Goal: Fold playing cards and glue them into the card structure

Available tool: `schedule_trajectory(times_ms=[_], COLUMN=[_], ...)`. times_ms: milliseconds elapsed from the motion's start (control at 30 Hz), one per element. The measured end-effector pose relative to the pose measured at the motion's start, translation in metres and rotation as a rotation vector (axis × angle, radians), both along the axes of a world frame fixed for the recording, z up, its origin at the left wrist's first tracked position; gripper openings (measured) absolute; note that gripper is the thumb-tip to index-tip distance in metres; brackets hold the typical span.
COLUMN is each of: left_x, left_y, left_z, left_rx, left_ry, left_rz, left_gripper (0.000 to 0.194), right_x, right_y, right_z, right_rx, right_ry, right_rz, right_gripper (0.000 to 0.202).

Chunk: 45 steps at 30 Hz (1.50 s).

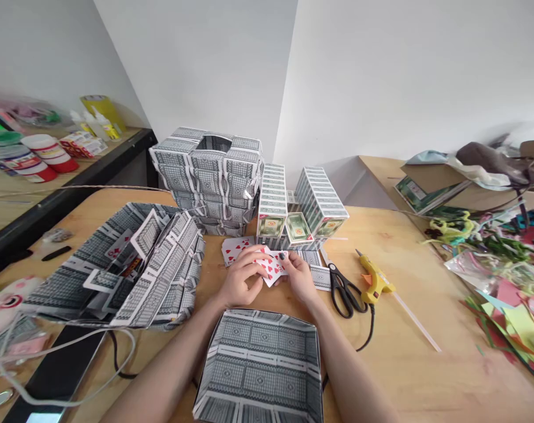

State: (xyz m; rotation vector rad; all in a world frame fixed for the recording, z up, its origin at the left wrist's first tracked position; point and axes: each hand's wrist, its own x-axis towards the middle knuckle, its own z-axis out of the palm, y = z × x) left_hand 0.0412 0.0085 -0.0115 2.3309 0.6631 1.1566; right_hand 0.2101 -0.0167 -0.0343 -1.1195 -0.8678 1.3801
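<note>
Between my two hands are red-heart playing cards (pixel 273 269), face up and overlapping. My left hand (pixel 244 273) pinches their left side, and my right hand (pixel 298 273) grips the right edge with the thumb on top. Just behind my left hand lie more heart cards (pixel 235 247) on the table. Cards with grey patterned backs (pixel 320 277) rest to the right of my right hand. Below my wrists, between my forearms, sits an open box made of grey-backed cards (pixel 262 352).
Black-handled scissors (pixel 346 291) and a yellow glue gun (pixel 375 279) with a glue stick lie right. Stacked card packs (pixel 273 200) stand behind my hands, beside a tall card-built box (pixel 209 176). A card-built tray (pixel 152 276) holds loose cards at left. Paper scraps (pixel 513 317) lie far right.
</note>
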Motion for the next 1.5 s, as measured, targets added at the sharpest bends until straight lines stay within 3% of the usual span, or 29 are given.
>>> schedule_trajectory(times_ms=[200, 333, 467, 667, 967, 1167, 1500], left_x=[-0.001, -0.001, 0.002, 0.008, 0.009, 0.008, 0.004], left_y=[0.001, 0.002, 0.003, 0.003, 0.008, 0.011, 0.019], left_z=[-0.001, -0.004, -0.011, -0.012, -0.009, -0.011, -0.015], left_rx=[-0.079, -0.159, -0.350, -0.606, -0.891, -0.858, -0.953], left_ry=[0.008, -0.109, -0.199, -0.201, -0.210, -0.207, -0.212], left_rz=[-0.058, 0.129, 0.290, 0.251, 0.243, 0.269, 0.212], left_gripper=[0.026, 0.031, 0.027, 0.040, 0.037, 0.030, 0.023], right_x=[-0.002, -0.002, -0.001, -0.001, 0.001, 0.003, 0.004], right_y=[0.000, 0.000, 0.001, 0.001, 0.000, 0.001, 0.001], right_z=[0.001, 0.000, 0.000, -0.003, -0.004, -0.007, -0.007], right_rx=[0.035, 0.047, 0.056, 0.061, 0.098, 0.112, 0.056], right_ry=[-0.031, -0.019, -0.009, -0.019, -0.029, -0.021, -0.073], right_rz=[0.072, 0.070, 0.062, 0.086, 0.085, 0.096, 0.078], right_gripper=[0.028, 0.027, 0.026, 0.026, 0.027, 0.027, 0.028])
